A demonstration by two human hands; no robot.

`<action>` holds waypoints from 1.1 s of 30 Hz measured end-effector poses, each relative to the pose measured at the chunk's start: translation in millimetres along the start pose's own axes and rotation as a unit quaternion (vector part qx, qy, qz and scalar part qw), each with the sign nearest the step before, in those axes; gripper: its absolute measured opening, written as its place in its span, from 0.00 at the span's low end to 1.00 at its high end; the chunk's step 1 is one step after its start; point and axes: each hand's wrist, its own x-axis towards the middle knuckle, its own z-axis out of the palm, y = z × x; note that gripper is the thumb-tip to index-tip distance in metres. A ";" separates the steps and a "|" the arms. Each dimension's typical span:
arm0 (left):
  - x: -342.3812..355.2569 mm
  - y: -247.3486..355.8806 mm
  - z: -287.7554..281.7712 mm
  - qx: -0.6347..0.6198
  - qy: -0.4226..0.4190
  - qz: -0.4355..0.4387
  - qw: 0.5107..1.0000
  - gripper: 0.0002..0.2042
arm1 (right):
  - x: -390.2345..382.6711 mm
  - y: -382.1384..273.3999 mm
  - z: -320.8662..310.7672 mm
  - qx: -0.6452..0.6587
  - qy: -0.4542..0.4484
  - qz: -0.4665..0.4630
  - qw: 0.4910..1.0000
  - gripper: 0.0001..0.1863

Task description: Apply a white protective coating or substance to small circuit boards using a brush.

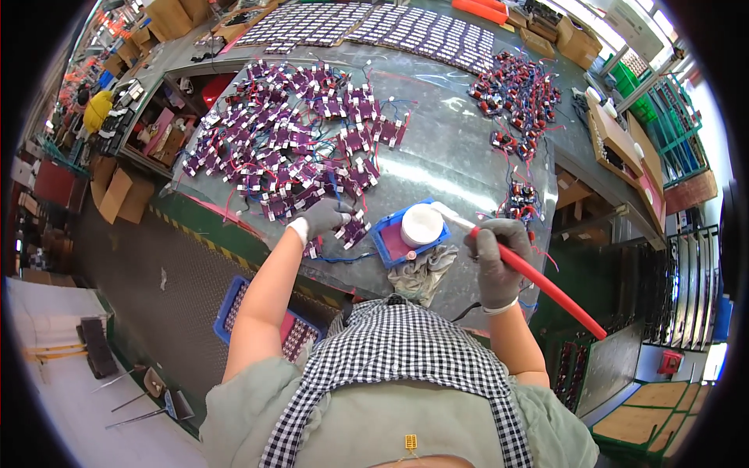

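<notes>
My left hand (324,218), in a grey glove, is at the near edge of a pile of purple circuit boards (292,136) with wires. Its fingers are closed at the edge of one purple circuit board (356,231). A brush with a long red handle (558,292) is gripped in my gloved right hand (502,261). The brush's pale end points left, reaching the rim of a round white tub (422,225). That tub stands in a small blue tray (388,253), between my hands. Its contents look white.
A crumpled grey cloth (421,273) lies in front of the tray. More wired parts with red pieces (519,93) are heaped at the right. Rows of boards (421,31) cover the far end of the metal table (437,144). A blue crate (230,304) sits below, at left.
</notes>
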 end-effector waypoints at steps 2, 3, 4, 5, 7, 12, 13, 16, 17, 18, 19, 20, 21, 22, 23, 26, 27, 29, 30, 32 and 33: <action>15.9 14.7 4.1 0.264 -0.001 -0.042 0.964 0.20 | -4.4 2.4 -10.0 0.011 0.032 -0.006 0.999 0.04; 21.4 26.4 5.6 0.405 0.029 -0.064 0.912 0.21 | -5.4 -1.7 -15.2 0.000 0.053 -0.005 0.999 0.05; 26.4 25.6 5.2 0.423 0.086 -0.042 0.901 0.21 | -6.1 -5.8 -22.2 -0.016 0.068 -0.002 0.998 0.04; 29.8 22.9 3.7 0.438 0.142 -0.019 0.887 0.21 | -3.9 -10.3 -26.5 0.015 0.072 -0.027 0.997 0.04; 33.8 41.7 -0.4 0.444 0.191 -0.076 0.872 0.19 | -3.8 -7.1 -51.1 -0.066 0.153 -0.064 0.984 0.03; 8.8 137.8 70.1 0.329 0.386 0.387 0.770 0.09 | -9.6 -13.8 -119.8 -0.117 0.293 -0.107 0.943 0.06; 17.0 144.2 96.2 0.354 0.295 0.475 0.750 0.07 | -13.6 -17.7 -130.5 -0.122 0.300 -0.109 0.940 0.06; 44.2 163.3 217.5 0.248 0.018 0.521 0.817 0.15 | -26.4 -23.7 -152.6 -0.116 0.334 -0.078 0.932 0.07; 48.1 182.0 252.0 0.414 -0.085 0.369 0.828 0.26 | -31.1 -24.0 -159.5 -0.116 0.338 -0.075 0.931 0.07; 53.7 183.0 286.8 0.448 -0.096 0.247 0.854 0.34 | -36.4 -24.1 -166.2 -0.127 0.334 -0.075 0.931 0.07; 48.5 208.0 301.2 0.464 -0.113 0.153 0.865 0.38 | -42.1 -23.1 -175.5 -0.139 0.331 -0.075 0.930 0.07; 62.2 209.3 320.3 0.468 -0.091 0.142 0.868 0.37 | -48.2 -23.6 -185.2 -0.162 0.329 -0.072 0.927 0.07; 77.0 206.2 336.9 0.470 -0.069 0.130 0.870 0.36 | -53.8 -25.4 -193.6 -0.174 0.333 -0.070 0.924 0.07; 83.9 208.2 345.4 0.468 -0.066 0.131 0.871 0.36 | -61.0 -26.9 -204.1 -0.186 0.337 -0.058 0.921 0.06; 89.1 208.6 351.6 0.482 -0.042 0.111 0.868 0.36 | -67.9 -27.9 -215.4 -0.198 0.340 -0.047 0.918 0.06; 101.2 199.9 362.3 0.480 0.002 0.095 0.872 0.35 | -82.9 -21.1 -245.5 -0.207 0.352 -0.051 0.911 0.05; 103.7 194.9 363.2 0.468 0.013 0.101 0.878 0.33 | -87.2 -20.8 -253.7 -0.211 0.368 -0.044 0.904 0.04; 112.8 177.2 362.2 0.404 0.052 0.112 0.906 0.30 | -90.0 -19.6 -267.7 -0.190 0.363 -0.030 0.912 0.04; 119.4 168.4 360.9 0.391 0.099 0.139 0.904 0.29 | -88.3 -22.8 -269.5 -0.184 0.364 -0.023 0.913 0.05; 112.5 190.3 348.8 0.322 0.121 0.121 0.931 0.25 | -88.0 -21.5 -278.4 -0.192 0.365 -0.021 0.911 0.06; 108.4 204.3 342.5 0.321 0.128 0.110 0.932 0.25 | -86.5 -18.9 -284.7 -0.179 0.370 -0.032 0.911 0.07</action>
